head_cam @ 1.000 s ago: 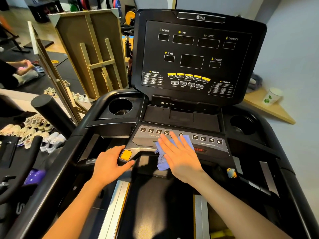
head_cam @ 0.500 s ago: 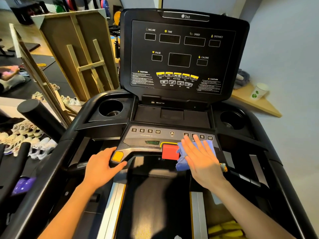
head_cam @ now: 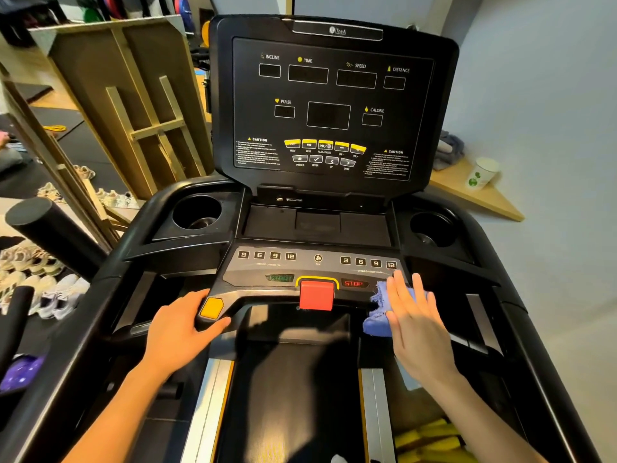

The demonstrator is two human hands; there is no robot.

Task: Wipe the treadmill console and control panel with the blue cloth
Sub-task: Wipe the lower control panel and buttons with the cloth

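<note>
Glossy black control panel (head_cam: 314, 265) | flat right hand (head_cam: 412, 315) presses crumpled blue cloth (head_cam: 379, 309)

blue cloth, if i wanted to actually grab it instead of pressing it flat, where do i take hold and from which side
Pinch the bunched, frayed edge of the blue cloth that sticks out beside the flat right hand, coming from the red key side. The rest is pinned under the palm.

R hand (head_cam: 414, 315) flat on blue cloth (head_cam: 379, 312)
</note>
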